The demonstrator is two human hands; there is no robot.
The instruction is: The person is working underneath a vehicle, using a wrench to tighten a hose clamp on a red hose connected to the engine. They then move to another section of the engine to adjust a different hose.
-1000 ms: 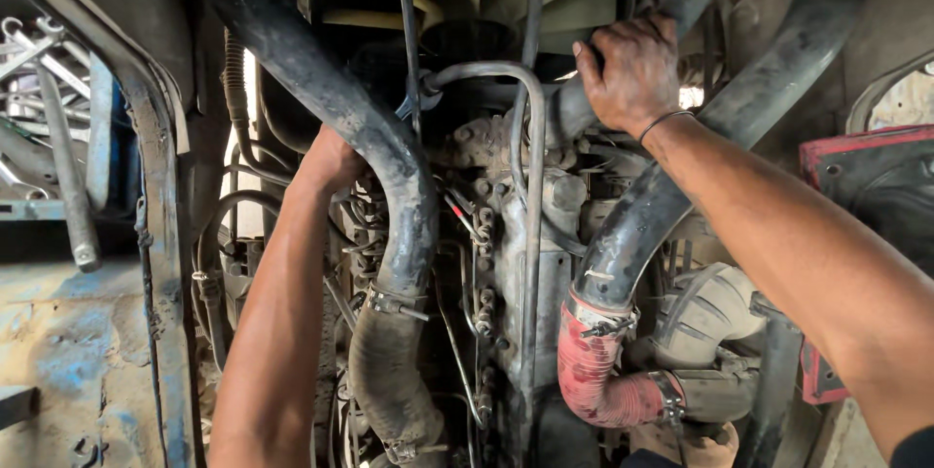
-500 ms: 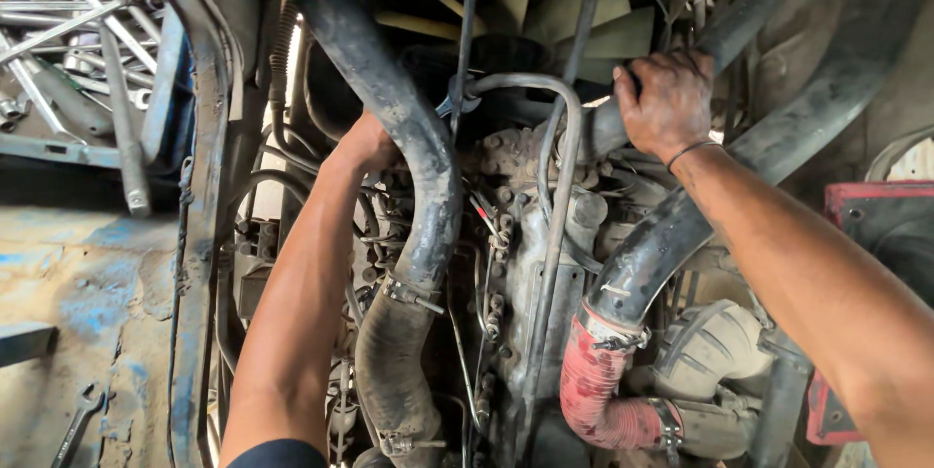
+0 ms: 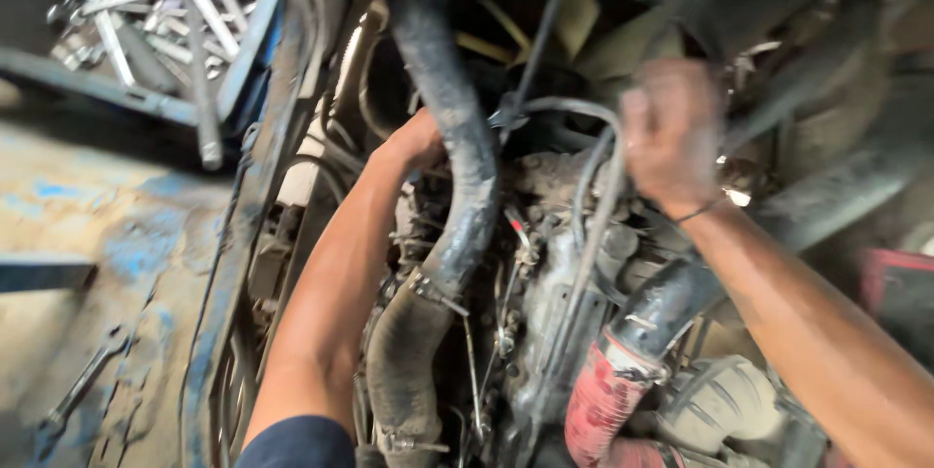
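I look down into a greasy engine bay. My left hand (image 3: 413, 142) reaches deep beside a thick black rubber hose (image 3: 457, 196), its fingers hidden behind the hose, so what it holds is unseen. My right hand (image 3: 671, 132), blurred by motion, is closed near a thin curved metal pipe (image 3: 598, 196) above the engine block (image 3: 545, 283). A second black hose with a red sleeve (image 3: 608, 400) runs under my right forearm. Yellowish fan blades (image 3: 584, 25) show behind both hands.
A blue tray of several wrenches and sockets (image 3: 156, 11) sits at the upper left. A blue frame rail (image 3: 248, 205) borders the bay on the left. One loose wrench (image 3: 83, 385) lies on the worn blue-painted surface at the lower left.
The view has shifted, so the whole scene sits further right and lower. My right hand has moved left along the upper hose toward the thin pipe. My left arm stays reaching behind the black hose.
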